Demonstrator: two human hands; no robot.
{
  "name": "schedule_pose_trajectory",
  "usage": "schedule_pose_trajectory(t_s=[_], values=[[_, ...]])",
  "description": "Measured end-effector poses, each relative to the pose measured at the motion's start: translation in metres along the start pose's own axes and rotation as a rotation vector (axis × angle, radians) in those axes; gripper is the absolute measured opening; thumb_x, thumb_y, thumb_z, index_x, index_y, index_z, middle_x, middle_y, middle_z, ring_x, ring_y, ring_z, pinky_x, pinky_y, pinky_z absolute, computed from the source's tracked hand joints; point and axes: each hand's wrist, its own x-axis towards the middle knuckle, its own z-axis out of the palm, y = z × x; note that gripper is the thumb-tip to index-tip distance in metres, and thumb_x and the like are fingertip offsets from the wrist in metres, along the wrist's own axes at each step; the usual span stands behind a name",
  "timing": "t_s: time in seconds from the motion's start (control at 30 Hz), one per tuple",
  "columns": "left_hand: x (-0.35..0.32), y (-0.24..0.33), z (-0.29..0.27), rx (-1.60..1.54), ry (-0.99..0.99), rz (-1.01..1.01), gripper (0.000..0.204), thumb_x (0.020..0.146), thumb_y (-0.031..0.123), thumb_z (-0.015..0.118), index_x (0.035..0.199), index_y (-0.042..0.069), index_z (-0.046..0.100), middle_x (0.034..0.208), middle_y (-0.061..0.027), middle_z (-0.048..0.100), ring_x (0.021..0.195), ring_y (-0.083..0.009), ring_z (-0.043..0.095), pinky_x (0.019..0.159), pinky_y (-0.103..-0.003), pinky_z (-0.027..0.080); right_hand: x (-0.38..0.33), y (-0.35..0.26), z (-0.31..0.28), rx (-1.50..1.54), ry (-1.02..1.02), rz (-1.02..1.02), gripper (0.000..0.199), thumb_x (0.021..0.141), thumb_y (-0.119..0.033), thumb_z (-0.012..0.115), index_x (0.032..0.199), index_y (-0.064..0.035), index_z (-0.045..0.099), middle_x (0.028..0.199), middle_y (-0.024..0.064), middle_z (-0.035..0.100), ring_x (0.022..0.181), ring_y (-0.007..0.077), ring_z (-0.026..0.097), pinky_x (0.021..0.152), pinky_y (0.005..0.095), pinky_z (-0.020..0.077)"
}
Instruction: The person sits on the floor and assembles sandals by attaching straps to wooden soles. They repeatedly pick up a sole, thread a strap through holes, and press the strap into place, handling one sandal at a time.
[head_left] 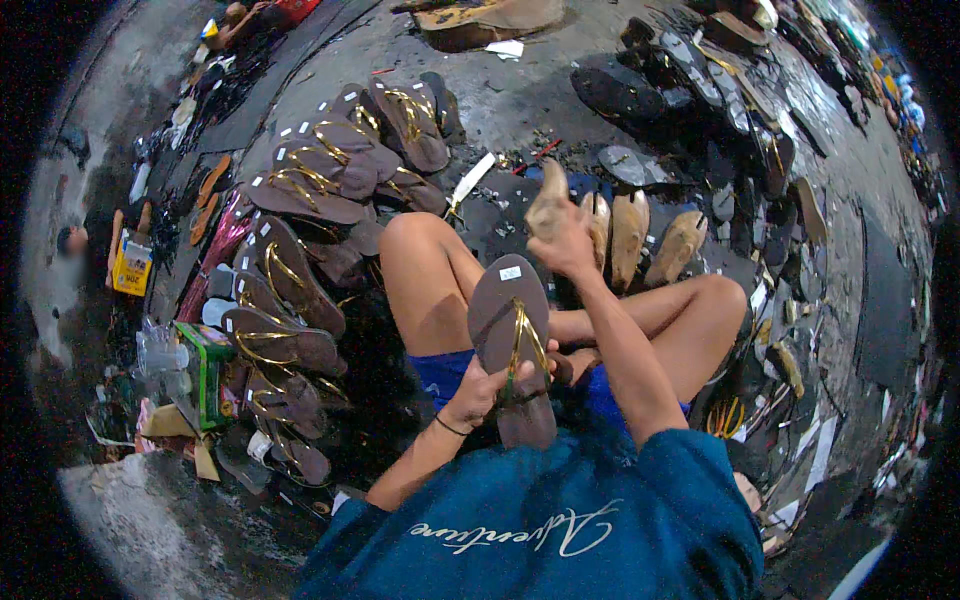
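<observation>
My left hand (478, 397) is closed round the middle of a brown flip-flop (497, 335), with my thumb beside its gold strap. The sandal stands nearly upright before my shirt, its footbed facing me and a white sticker near the upper end. Out beyond my right shin, my right hand (563, 240) grips a tan wooden shoe last (546, 205). Close to that hand, more wooden lasts (627, 240) stand in a row, beyond my bent right leg.
Piled brown flip-flops with gold straps (300, 190) curve along my left side. A green tin (205, 375) and a yellow box (132, 262) stand farther left. A white-bladed knife (470, 182) lies ahead. Dark soles (617, 92) and scraps cover the ground at right.
</observation>
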Motion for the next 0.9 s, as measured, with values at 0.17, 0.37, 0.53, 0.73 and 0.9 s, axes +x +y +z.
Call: schedule_pose_trajectory(t_s=[0.17, 0.37, 0.53, 0.73, 0.9], values=[[0.010, 0.007, -0.019, -0.038, 0.174, 0.128, 0.047, 0.092, 0.022, 0.064, 0.129, -0.002, 0.048, 0.120, -0.0151, 0.062, 0.098, -0.0230, 0.066, 0.086, -0.036, 0.055, -0.108, -0.069, -0.123, 1.781, -0.369, 0.383, 0.069, 0.078, -0.029, 0.069, 0.137, -0.0026, 0.045, 0.132, 0.0141, 0.054, 0.118, 0.0293, 0.054, 0.098, 0.0403, 0.0448], [0.052, 0.002, -0.065, -0.070, 0.270, 0.211, 0.056, 0.091, 0.037, 0.065, 0.128, -0.001, 0.049, 0.121, -0.0125, 0.061, 0.097, -0.0206, 0.065, 0.084, -0.034, 0.054, -0.227, -0.121, -0.210, 1.089, -0.466, 0.382, 0.062, 0.085, -0.032, 0.067, 0.130, 0.0054, 0.049, 0.121, 0.0099, 0.060, 0.111, 0.0200, 0.055, 0.097, 0.0341, 0.0422], [0.035, 0.010, -0.025, -0.211, 0.179, 0.103, 0.073, 0.094, 0.059, 0.042, 0.138, 0.001, 0.041, 0.131, -0.0159, 0.054, 0.115, -0.0262, 0.056, 0.100, -0.040, 0.045, -0.244, -0.162, -0.194, 0.444, -0.301, 0.068, 0.056, 0.086, -0.027, 0.066, 0.128, 0.0060, 0.050, 0.118, 0.0216, 0.061, 0.107, 0.0291, 0.061, 0.093, 0.0382, 0.0478], [0.004, -0.025, -0.024, -0.220, 0.351, 0.082, 0.092, 0.090, 0.075, 0.019, 0.142, 0.000, 0.035, 0.136, -0.0186, 0.048, 0.124, -0.0293, 0.050, 0.106, -0.040, 0.040, -0.235, -0.167, -0.117, 0.094, -0.012, -0.266, 0.061, 0.078, -0.028, 0.072, 0.126, 0.0058, 0.053, 0.116, 0.0249, 0.060, 0.102, 0.0381, 0.063, 0.088, 0.0417, 0.0514], [0.016, -0.020, -0.031, -0.245, 0.399, 0.093, 0.081, 0.095, 0.067, 0.027, 0.138, 0.000, 0.040, 0.132, -0.0168, 0.051, 0.119, -0.0280, 0.052, 0.104, -0.039, 0.042, -0.220, -0.171, -0.101, 0.114, 0.095, -0.265, 0.055, 0.077, -0.020, 0.074, 0.121, 0.0065, 0.055, 0.110, 0.0237, 0.063, 0.098, 0.0369, 0.064, 0.085, 0.0402, 0.0519]])
